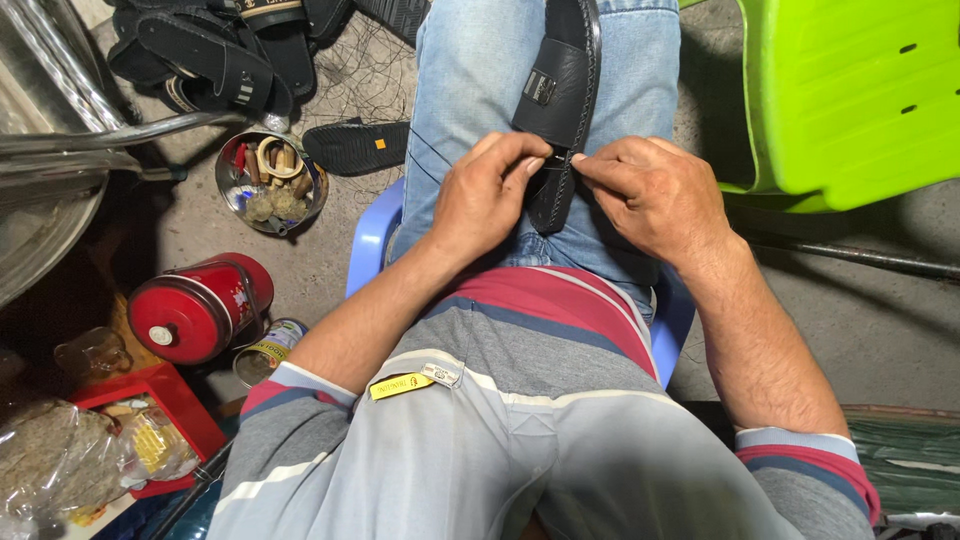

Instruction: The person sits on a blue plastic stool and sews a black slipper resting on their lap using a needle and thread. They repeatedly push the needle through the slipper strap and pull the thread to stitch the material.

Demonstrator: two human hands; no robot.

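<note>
Both hands pinch at one spot on the black leather sandal (556, 110) lying along the person's lap — the left hand (487, 197) and right hand (650, 195) each closed, fingertips narrow, on its stitched edge, where a thin dark thread (432, 148) runs off. It looks light, thick yet bendable — best gripped at that firm rim, the strap likely floppier.

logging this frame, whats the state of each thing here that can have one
left hand: pinching the sandal strap
right hand: pinching at the strap's edge
black sandal strap: lying on the lap, held
red canister: on its side, lid on
round tin: open, full of small bits
green chair: unoccupied
</note>
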